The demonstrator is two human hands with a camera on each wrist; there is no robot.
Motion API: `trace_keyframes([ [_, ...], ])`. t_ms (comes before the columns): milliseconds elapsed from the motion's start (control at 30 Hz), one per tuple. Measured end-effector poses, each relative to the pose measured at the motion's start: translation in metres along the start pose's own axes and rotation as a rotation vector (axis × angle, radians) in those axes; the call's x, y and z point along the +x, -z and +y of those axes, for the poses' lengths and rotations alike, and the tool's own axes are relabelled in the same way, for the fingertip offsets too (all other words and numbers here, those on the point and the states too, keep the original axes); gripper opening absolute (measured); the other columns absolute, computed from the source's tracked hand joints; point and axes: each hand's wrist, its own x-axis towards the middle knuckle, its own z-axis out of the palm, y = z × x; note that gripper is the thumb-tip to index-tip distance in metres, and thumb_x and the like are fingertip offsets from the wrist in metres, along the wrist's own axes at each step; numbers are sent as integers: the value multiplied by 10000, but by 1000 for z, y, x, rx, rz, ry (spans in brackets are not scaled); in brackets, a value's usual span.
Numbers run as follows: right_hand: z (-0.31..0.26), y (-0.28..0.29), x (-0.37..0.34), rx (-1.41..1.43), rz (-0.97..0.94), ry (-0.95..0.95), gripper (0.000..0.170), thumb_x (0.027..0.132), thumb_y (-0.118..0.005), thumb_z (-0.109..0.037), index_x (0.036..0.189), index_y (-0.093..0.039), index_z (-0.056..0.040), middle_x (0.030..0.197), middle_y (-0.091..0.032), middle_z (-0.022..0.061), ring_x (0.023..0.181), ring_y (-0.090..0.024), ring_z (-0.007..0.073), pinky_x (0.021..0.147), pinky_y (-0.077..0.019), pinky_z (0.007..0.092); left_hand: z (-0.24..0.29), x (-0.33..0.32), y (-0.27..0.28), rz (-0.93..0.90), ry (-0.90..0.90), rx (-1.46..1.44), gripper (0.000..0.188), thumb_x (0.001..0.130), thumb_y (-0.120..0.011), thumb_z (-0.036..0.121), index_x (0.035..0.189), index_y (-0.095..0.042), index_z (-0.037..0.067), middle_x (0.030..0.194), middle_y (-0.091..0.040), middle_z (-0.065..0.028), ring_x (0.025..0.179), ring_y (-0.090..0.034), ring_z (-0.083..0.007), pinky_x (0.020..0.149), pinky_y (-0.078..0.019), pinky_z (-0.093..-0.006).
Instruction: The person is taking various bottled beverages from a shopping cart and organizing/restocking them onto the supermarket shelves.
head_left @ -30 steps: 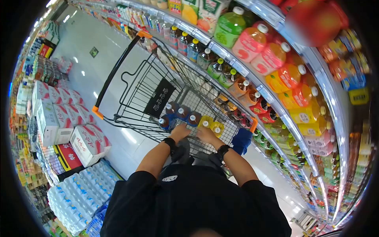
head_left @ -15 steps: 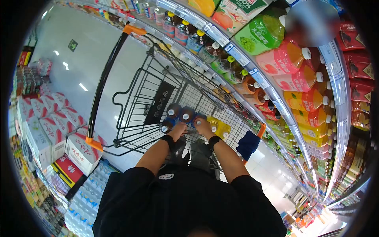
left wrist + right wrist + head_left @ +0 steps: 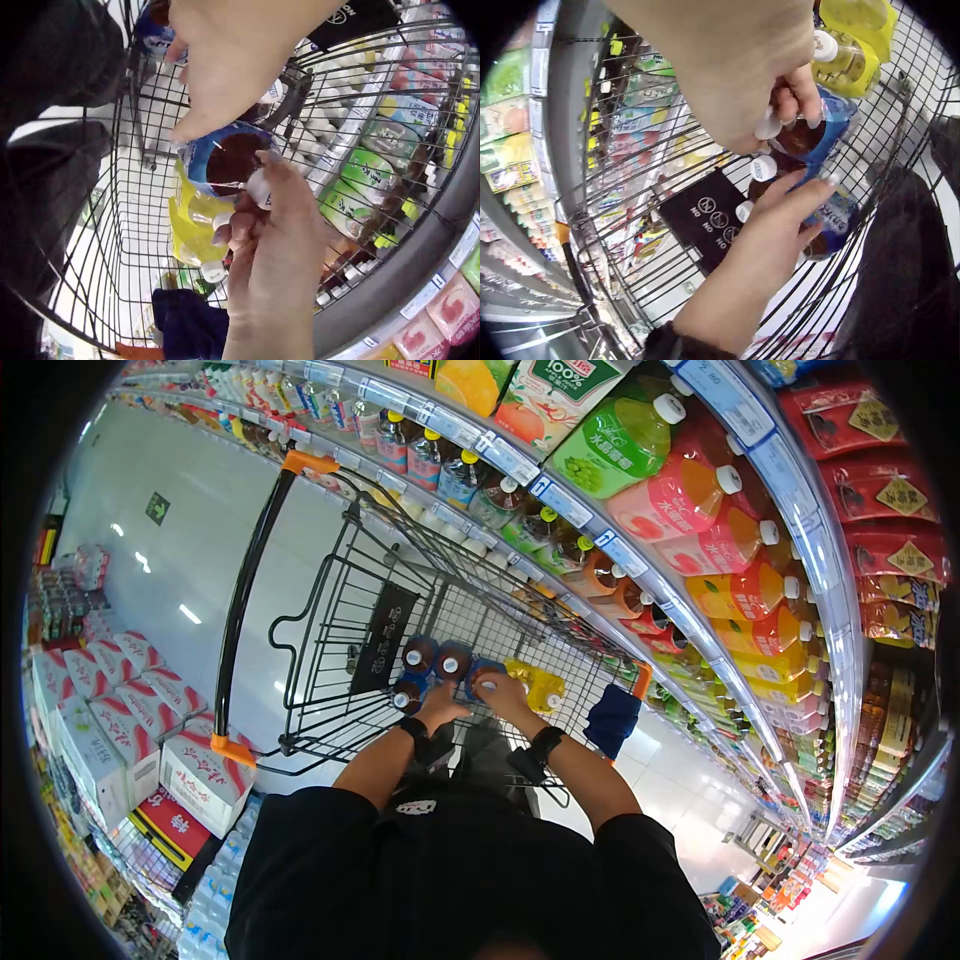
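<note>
In the wire shopping cart (image 3: 350, 615) stand several bottles of dark drink with blue labels and white caps. My right hand (image 3: 505, 697) pinches the white cap (image 3: 767, 124) of one dark-drink bottle (image 3: 232, 157), fingers curled at its neck. A thin clear strand crosses that bottle in the left wrist view. Left of it, my left hand (image 3: 440, 708) reaches down among the bottles, thumb and index finger spread apart. Its fingers touch the blue label of a neighbouring bottle (image 3: 832, 225) in the right wrist view. Two yellow bottles (image 3: 543, 690) stand beside the right hand.
Shelves of bottled drinks (image 3: 690, 520) run along the right, close to the cart. A dark blue cloth (image 3: 612, 718) hangs at the cart's corner beside an orange fitting. Stacked white-and-red cartons (image 3: 205, 770) stand at the left, across the floor (image 3: 190, 560).
My right hand has moved from beside the yellow bottles onto the cap of the dark-drink bottle. My left hand, earlier close beside it, has drawn left with thumb spread. The head view has shifted.
</note>
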Motion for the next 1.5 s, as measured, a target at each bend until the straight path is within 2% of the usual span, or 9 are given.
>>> trace_keyframes([
  [100,-16,11,-15,29,56,64,243,740,-638,-325,870,-682,-124,905,-665,104,865,-622,300,772,-495,361,16,-13,-15,161,-107,60,847,577,-798,294,1247,-396,-32,1217,-479,-239,1138,-472,-354,923,-409,-397],
  [200,-11,15,-23,12,277,415,272,766,-643,-338,902,-683,-107,754,-664,75,440,-584,186,491,-475,281,34,-34,-26,332,-229,-16,892,574,-809,281,1287,-351,2,1256,-438,-209,1172,-428,-348,948,-381,-419],
  [300,-33,38,-46,242,147,206,283,783,-655,-308,939,-672,-72,638,-616,67,362,-500,126,409,-418,261,63,-65,-31,548,-331,-70,908,560,-818,249,1299,-338,28,1257,-437,-182,1175,-417,-344,955,-357,-434],
  [533,-84,108,-125,617,68,178,230,825,-638,-182,978,-644,-11,583,-530,20,382,-448,65,327,-311,219,110,-95,-42,842,-601,-135,926,534,-837,232,1292,-337,56,1225,-452,-152,1172,-405,-328,962,-290,-431],
  [700,-95,186,-192,733,-97,439,233,845,-581,-96,1065,-585,-20,607,-527,27,411,-471,70,377,-347,202,193,-164,-36,882,-875,-155,756,495,-832,157,1128,-443,14,1025,-545,-152,943,-575,-286,815,-461,-359],
  [867,-87,242,-267,846,82,579,323,849,-566,-70,1160,-491,-23,640,-550,46,439,-474,75,386,-356,207,238,-203,-49,561,-1060,-426,716,548,-792,123,1162,-450,-10,1045,-558,-119,961,-572,-207,834,-457,-324],
  [1000,-20,248,-267,767,379,722,393,816,-604,-86,1177,-472,-5,921,-561,75,801,-553,127,659,-463,255,275,-250,-60,313,-1125,-660,766,600,-772,143,1246,-410,-50,1100,-561,-124,994,-562,-188,868,-446,-316],
  [1167,3,228,-308,818,71,927,810,739,-732,-270,1342,-274,18,1277,-428,154,1156,-456,231,959,-385,384,314,-294,-79,200,-1138,-769,700,634,-725,163,1223,-430,-73,1086,-573,-138,977,-567,-188,867,-446,-319],
  [1500,-6,231,-361,960,351,853,794,652,-763,-120,1293,-318,27,1179,-492,140,1093,-495,209,929,-418,350,361,-311,-99,112,-1157,-566,681,696,-738,320,1190,-449,-47,1067,-561,-116,975,-541,-178,858,-440,-316],
])
